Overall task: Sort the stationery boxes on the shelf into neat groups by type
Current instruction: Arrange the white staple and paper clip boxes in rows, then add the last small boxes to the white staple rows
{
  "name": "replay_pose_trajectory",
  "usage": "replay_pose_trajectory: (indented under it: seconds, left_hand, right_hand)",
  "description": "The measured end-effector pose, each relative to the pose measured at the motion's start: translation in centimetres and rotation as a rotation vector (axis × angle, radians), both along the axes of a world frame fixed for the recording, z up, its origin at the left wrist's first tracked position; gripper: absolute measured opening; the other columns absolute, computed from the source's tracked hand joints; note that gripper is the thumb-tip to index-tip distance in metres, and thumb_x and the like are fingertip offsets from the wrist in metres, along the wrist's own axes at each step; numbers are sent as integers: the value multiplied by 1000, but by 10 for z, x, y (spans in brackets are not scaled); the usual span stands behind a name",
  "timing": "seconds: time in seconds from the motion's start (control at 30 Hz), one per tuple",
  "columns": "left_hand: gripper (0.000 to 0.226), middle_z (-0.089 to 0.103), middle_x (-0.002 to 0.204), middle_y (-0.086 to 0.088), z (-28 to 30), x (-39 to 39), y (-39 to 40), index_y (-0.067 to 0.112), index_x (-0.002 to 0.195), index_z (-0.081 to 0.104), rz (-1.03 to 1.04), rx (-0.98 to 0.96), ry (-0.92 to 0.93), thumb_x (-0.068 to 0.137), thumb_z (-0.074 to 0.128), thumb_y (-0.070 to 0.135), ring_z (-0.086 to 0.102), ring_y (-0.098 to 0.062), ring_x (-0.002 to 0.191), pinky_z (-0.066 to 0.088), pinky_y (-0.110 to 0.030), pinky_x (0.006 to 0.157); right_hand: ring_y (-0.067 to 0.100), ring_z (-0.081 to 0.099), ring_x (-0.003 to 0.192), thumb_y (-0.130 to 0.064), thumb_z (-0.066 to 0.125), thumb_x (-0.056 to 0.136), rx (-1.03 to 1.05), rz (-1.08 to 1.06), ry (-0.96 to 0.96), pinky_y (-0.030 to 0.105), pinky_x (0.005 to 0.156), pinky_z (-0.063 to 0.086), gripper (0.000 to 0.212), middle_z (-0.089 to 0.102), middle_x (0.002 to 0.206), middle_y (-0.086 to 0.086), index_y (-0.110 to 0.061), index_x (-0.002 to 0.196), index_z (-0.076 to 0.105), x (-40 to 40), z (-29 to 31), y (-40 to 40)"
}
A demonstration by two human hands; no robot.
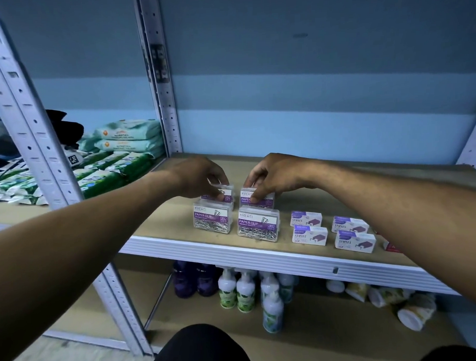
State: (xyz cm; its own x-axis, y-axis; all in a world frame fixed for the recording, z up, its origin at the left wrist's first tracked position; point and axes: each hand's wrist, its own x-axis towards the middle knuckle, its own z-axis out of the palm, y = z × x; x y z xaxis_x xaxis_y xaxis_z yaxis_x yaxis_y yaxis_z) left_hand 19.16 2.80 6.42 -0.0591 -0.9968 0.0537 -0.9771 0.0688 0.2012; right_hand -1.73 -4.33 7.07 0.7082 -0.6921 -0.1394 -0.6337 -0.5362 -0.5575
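Hands at work on shelf: left hand pinching rear-left paper clip box, right hand pinching rear-right paper clip box, behind two front boxes; four staples boxes grouped just right.

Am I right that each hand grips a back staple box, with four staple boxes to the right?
Not quite. In the head view, the left hand and right hand each grip a back paper clip box, not a staple box. Four staple boxes do sit to the right.
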Motion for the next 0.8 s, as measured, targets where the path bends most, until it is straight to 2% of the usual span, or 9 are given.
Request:
replay_pose_trajectory:
  seconds: [0.1, 0.17, 0.27, 0.3, 0.47, 0.5, 0.63, 0.77, 0.8]
  left_hand:
    - [43, 69, 105, 18, 8, 0, -1, 33, 112, 69, 17, 49, 32, 73, 83, 37, 64, -8, 101, 51, -32, 95]
    - [46, 69, 106, 16, 18, -2, -2, 31, 114, 68, 3, 31, 58, 71, 84, 38, 64, -8, 100, 50, -27, 91]
    - [40, 70, 105, 14, 30, -12, -5, 28, 111, 69, -17, -51, 80, 74, 82, 34, 64, -9, 101, 47, -23, 86]
    - [38, 70, 104, 14, 33, -17, -7, 28, 110, 70, -13, -73, 98, 75, 82, 34, 64, -9, 101, 47, -24, 87]
    - [32, 71, 102, 11, 37, -49, -20, 26, 106, 70, -27, -152, 188, 77, 81, 34, 62, -9, 97, 45, -21, 79]
    - [32, 71, 101, 12, 37, -57, -23, 26, 106, 70, -42, -157, 200, 77, 81, 34, 62, -9, 98, 45, -21, 78]
    - [32, 70, 102, 12, 37, -85, -39, 24, 108, 69, -77, -136, 233, 79, 79, 33, 60, -7, 99, 41, -15, 72]
    - [33, 69, 106, 11, 33, -108, -61, 25, 109, 68, -94, -119, 209, 79, 79, 33, 59, -9, 103, 42, -20, 77]
    - [33, 69, 107, 10, 31, -112, -66, 25, 109, 68, -96, -117, 204, 79, 79, 32, 59, -10, 104, 43, -22, 80]
  right_hand:
    - [13, 67, 101, -38, 76, 86, -6, -23, -38, 30, 77, 60, 31, 71, 108, -6, -23, 113, 73, -6, 6, 0]
    - [15, 70, 98, -44, 68, 91, -30, -67, -67, 31, 80, 61, 28, 72, 108, -3, -23, 109, 73, -14, 13, -1]
    - [14, 69, 85, -37, 60, 97, -115, -150, -76, 19, 55, 54, 21, 73, 105, -1, -24, 106, 73, -33, 24, -5]
    - [15, 69, 83, -32, 57, 98, -151, -171, -57, 19, 52, 53, 19, 72, 105, -2, -24, 106, 73, -40, 28, -8]
    - [28, 72, 90, -11, 46, 96, -229, -248, 26, 38, 81, 61, 34, 65, 110, -3, -31, 110, 71, -80, 38, -22]
    - [27, 72, 89, -11, 45, 96, -238, -261, 30, 38, 82, 60, 35, 65, 110, -3, -31, 111, 70, -88, 39, -24]
    - [21, 67, 72, -12, 41, 97, -287, -292, 62, 28, 68, 53, 38, 63, 111, -5, -34, 114, 67, -112, 39, -35]
    - [20, 64, 68, -12, 43, 97, -316, -277, 88, 35, 78, 58, 37, 63, 116, -4, -33, 117, 66, -128, 33, -50]
    - [15, 62, 68, -11, 44, 97, -324, -268, 100, 32, 77, 56, 37, 63, 117, -4, -31, 119, 66, -130, 30, -53]
